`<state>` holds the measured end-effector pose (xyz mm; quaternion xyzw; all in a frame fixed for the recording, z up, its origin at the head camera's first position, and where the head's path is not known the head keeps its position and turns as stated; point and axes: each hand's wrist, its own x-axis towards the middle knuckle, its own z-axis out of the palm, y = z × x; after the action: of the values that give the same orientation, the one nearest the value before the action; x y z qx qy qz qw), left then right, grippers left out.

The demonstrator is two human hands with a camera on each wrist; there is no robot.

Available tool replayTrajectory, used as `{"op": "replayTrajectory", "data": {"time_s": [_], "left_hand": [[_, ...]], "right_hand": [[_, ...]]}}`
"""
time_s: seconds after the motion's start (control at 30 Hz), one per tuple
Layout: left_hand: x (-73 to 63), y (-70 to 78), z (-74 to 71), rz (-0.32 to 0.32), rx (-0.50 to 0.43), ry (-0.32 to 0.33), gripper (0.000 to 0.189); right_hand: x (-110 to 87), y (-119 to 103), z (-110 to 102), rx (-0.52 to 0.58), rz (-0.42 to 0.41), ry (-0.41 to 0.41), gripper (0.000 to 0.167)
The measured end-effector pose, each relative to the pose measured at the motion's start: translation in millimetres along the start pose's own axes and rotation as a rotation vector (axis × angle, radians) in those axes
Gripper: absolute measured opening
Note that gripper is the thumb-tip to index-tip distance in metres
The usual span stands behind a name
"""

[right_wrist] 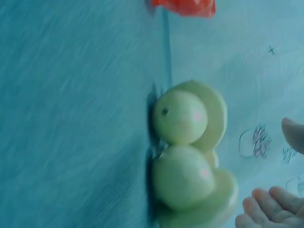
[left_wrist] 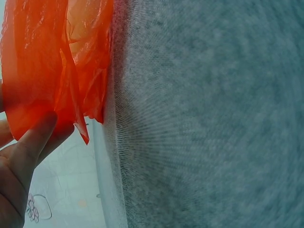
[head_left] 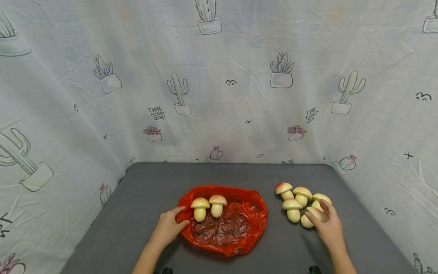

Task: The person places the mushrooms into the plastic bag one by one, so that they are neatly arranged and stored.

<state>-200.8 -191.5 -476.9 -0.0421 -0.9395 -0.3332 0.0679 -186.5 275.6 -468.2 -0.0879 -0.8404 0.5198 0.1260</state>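
A red plastic bag (head_left: 261, 228) lies spread wide on the dark table, its rim rolled into a ring. Inside it, towards the back left, are two toy mushrooms, a left one (head_left: 200, 214) and a right one (head_left: 217, 210). My left hand (head_left: 168, 225) holds the bag's left rim; the left wrist view shows fingers on both sides of the thin plastic. Several more toy mushrooms (head_left: 292, 205) with pale stems and yellow-pink caps are grouped at the right. Over the nearest mushroom (head_left: 309, 220) hovers my right hand (head_left: 329, 224), thumb and fingers spread apart, holding nothing.
The dark grey table (head_left: 150, 179) ends at a pale curtain (head_left: 246, 114) printed with cacti, which hangs behind and on both sides. Two small black objects poke in at the bottom edge, one left (head_left: 167, 270) and one right (head_left: 315, 270).
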Motion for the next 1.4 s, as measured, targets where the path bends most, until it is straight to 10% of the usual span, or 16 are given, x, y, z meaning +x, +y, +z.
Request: {"op": "replayTrajectory", "data": {"time_s": [0.4,1.4], "left_hand": [[0.9,-1.4,0.9,-0.012,-0.005,-0.01,0.046],[0.3,-0.6,0.8,0.005,0.016,-0.001,0.046]], "right_hand": [[3.8,24,-7,-0.138,0.19,-0.065,0.102],[10.8,38,1,-0.299,0.133,-0.105,0.101]]}}
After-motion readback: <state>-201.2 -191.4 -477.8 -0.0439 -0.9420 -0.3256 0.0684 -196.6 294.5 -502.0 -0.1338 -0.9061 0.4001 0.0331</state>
